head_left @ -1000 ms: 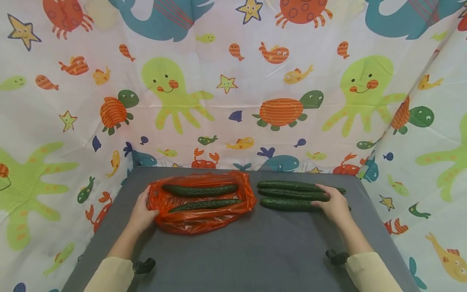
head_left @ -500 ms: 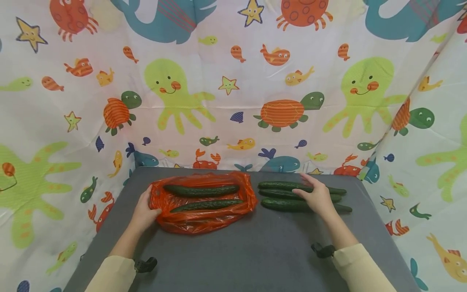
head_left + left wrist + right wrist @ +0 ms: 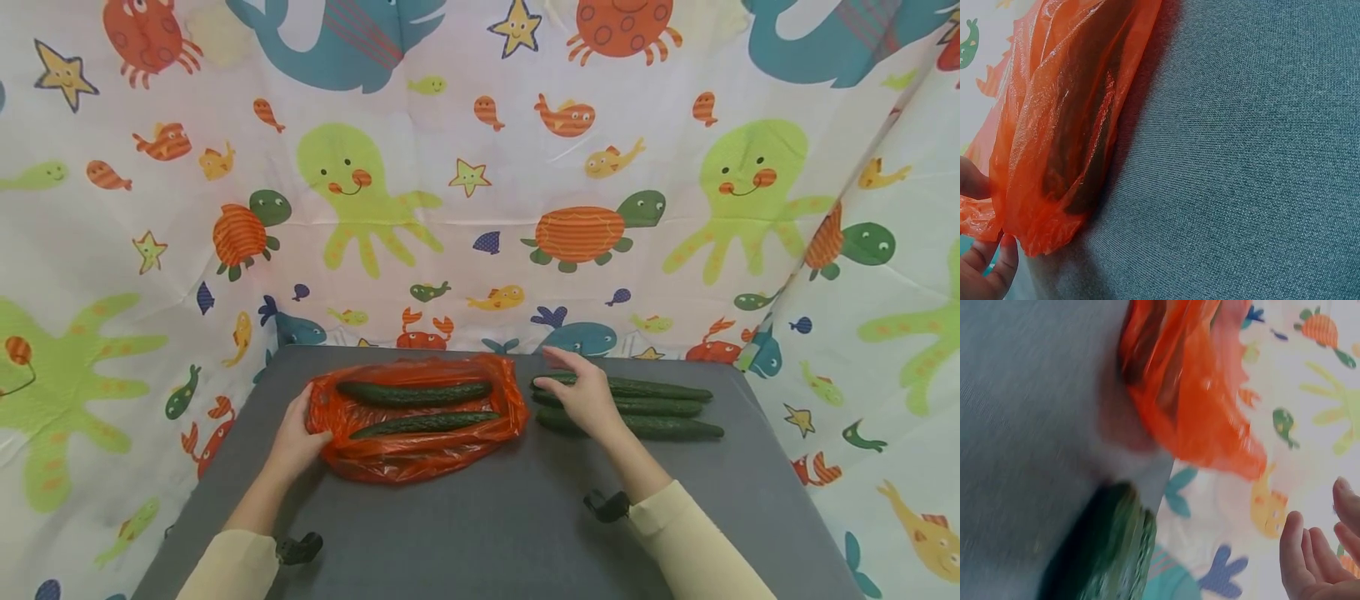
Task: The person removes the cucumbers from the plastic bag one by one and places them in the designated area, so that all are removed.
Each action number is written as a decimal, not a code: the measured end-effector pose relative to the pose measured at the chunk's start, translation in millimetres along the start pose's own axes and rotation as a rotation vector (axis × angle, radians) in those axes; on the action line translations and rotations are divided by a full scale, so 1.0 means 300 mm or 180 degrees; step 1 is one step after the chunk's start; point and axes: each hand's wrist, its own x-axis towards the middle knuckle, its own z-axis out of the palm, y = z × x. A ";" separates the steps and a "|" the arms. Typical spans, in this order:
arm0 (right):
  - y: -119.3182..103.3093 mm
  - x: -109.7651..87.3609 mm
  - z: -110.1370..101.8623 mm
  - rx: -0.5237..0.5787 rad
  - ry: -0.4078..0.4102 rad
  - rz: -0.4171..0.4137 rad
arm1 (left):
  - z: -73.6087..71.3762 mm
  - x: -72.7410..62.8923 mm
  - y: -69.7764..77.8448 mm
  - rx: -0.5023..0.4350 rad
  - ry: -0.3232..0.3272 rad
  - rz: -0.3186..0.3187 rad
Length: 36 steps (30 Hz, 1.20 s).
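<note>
An orange-red plastic bag (image 3: 397, 468) lies on the grey table at the left, its mouth spread open upward. Two dark green cucumbers (image 3: 414, 394) show inside it, lying side by side. My left hand (image 3: 292, 442) grips the bag's left end; in the left wrist view, thumb and fingers pinch the thin plastic. Right of the bag, three more cucumbers (image 3: 663, 407) lie in a row, nearly parallel. My right hand (image 3: 588, 402) hovers over their left ends, fingers and thumb spread apart with nothing between them. In the right wrist view these fingers (image 3: 1297, 556) are beside the cucumber ends.
The grey table (image 3: 480, 533) has its far edge against a white curtain (image 3: 450, 250) printed with sea animals, which also hangs on both sides. A black wrist camera (image 3: 300, 547) is on the left forearm, another (image 3: 606, 506) on the right.
My right hand has moved left along the row, from the cucumbers' right part to their left ends, near the bag. The left hand keeps its hold on the bag.
</note>
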 end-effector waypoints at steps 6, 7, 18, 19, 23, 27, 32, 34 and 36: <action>-0.053 0.002 0.084 0.0129 -0.0150 0.0013 | 0.006 -0.006 0.000 -0.0024 0.0014 -0.0044; -0.059 0.001 0.096 0.0150 -0.0158 0.0026 | 0.008 -0.006 0.000 -0.0007 0.0016 -0.0037; -0.126 0.010 0.232 0.0347 -0.0234 0.0126 | 0.015 -0.015 -0.004 0.0084 0.0082 0.0032; -0.129 0.008 0.248 0.0406 -0.0234 0.0147 | 0.014 -0.014 -0.006 0.0090 0.0090 0.0045; -0.129 0.002 0.323 0.0564 -0.0261 0.0156 | 0.015 -0.013 -0.010 0.0102 0.0096 0.0025; -0.120 0.006 0.394 0.0661 -0.0385 0.0091 | 0.024 -0.011 -0.008 0.0087 0.0081 -0.0003; -0.104 0.015 0.460 0.0738 -0.0525 0.0109 | 0.032 -0.009 -0.007 0.0090 0.0077 -0.0019; -0.097 0.015 0.479 0.0763 -0.0587 0.0136 | 0.032 -0.010 -0.007 0.0088 0.0072 -0.0035; -0.089 0.013 0.494 0.0721 -0.0692 0.0150 | 0.031 -0.010 -0.007 0.0082 0.0062 -0.0045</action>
